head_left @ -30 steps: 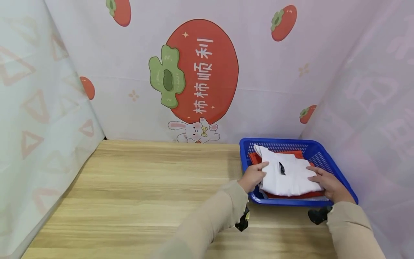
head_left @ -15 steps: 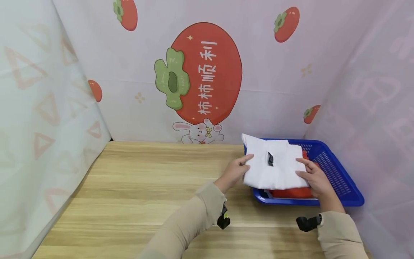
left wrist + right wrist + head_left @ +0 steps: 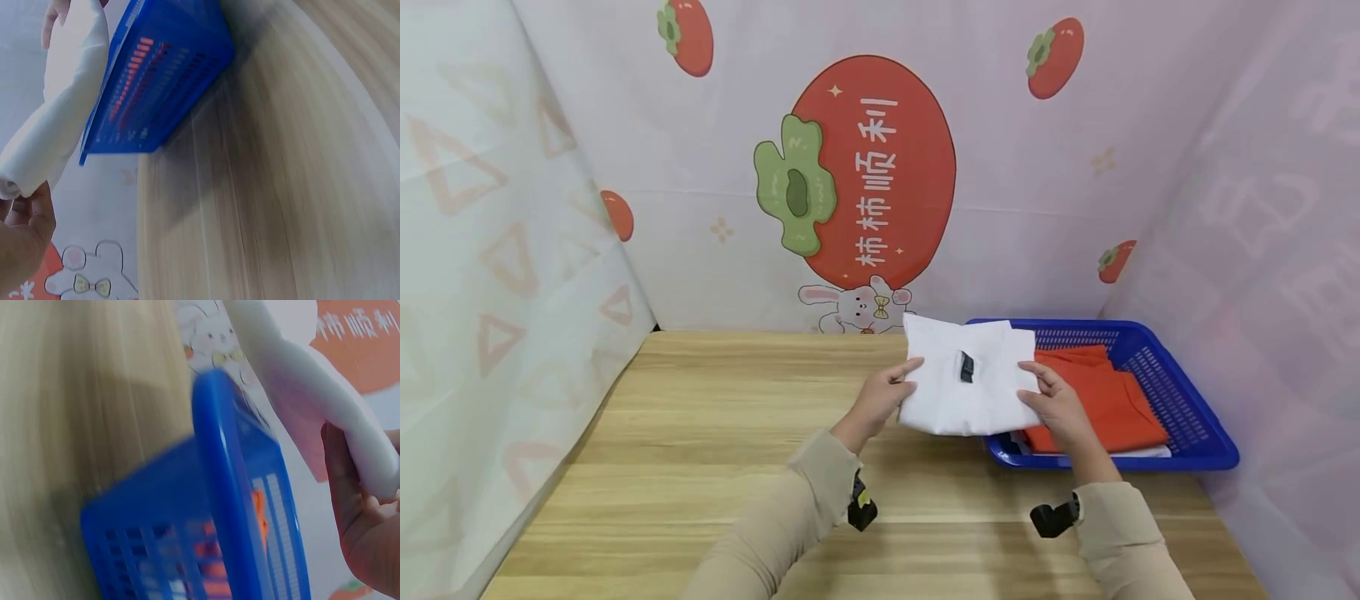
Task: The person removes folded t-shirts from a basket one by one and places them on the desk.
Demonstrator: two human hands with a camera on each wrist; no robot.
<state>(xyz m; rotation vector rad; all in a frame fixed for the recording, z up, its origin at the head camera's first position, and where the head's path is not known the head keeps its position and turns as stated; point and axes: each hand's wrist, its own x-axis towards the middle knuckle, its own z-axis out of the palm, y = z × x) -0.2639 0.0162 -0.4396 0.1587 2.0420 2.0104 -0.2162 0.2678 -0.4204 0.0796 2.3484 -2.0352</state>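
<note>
A folded white cloth garment (image 3: 936, 392) with a small black patch in its middle hangs between my two hands, above the table beside the basket. My left hand (image 3: 877, 402) grips its left edge, thumb on top. On the opposite edge, my right hand (image 3: 1060, 408) pinches the fabric in the same way. The left wrist view shows the white garment (image 3: 69, 87) edge-on as a thick folded roll, with fingers curled under it. In the right wrist view, fingers of my right hand (image 3: 369, 531) lie beneath the garment (image 3: 312, 381).
A blue plastic basket (image 3: 1198, 417) with perforated walls stands at the right of the wooden table (image 3: 737, 400). Inside lies a folded orange-red cloth (image 3: 1097, 400), with white cloth showing under it. Printed curtains (image 3: 1000, 250) enclose the back and sides.
Both hands have lifted the white garment out of the basket and carried it left. The orange-red cloth beneath is now uncovered.
</note>
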